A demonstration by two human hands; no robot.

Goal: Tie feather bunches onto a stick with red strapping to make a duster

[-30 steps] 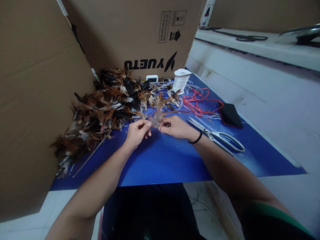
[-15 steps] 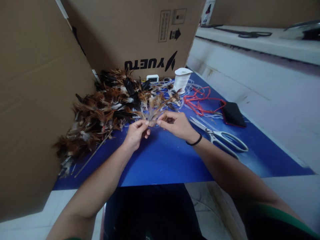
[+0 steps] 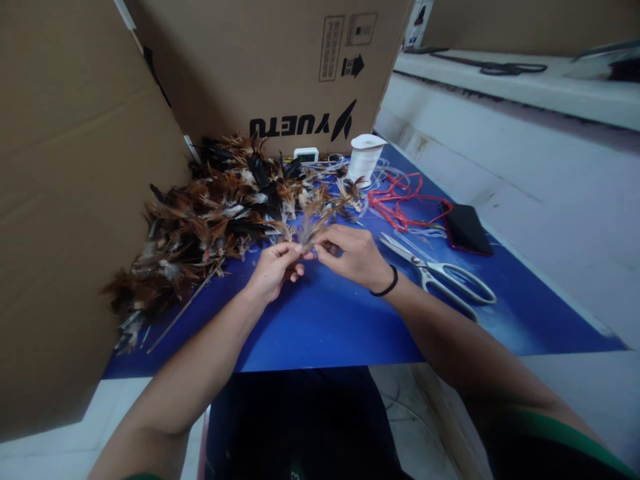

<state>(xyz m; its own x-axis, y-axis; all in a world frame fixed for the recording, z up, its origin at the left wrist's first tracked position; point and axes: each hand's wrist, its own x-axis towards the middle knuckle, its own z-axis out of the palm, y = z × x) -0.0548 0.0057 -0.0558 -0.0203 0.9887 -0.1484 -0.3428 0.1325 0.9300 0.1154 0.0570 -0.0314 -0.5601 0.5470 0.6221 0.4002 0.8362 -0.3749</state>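
Note:
Between my two hands, above the blue tabletop (image 3: 320,333), is a small tuft of brown and grey feathers (image 3: 311,228). My left hand (image 3: 276,268) pinches its lower end between thumb and forefinger. From the other side, the thumb and forefinger of my right hand (image 3: 353,257) close on the tuft near its base, with a black band round that wrist. Behind and to the left lies a big heap of brown, black and white feathers (image 3: 210,220). Large scissors (image 3: 430,270) with pale handles rest just right of my right hand, blades partly apart.
Behind the heap stand cardboard panels (image 3: 280,73). A white ribbon spool (image 3: 365,160) and a small white digital display (image 3: 306,155) sit at the back. Tangled red string (image 3: 395,203) and a black phone-like object (image 3: 467,229) lie on the right. More scissors (image 3: 510,68) rest on a ledge.
Both hands stay at the feather tuft. The right hand's fingers have shifted slightly around its base, and the tuft leans a little more to the right.

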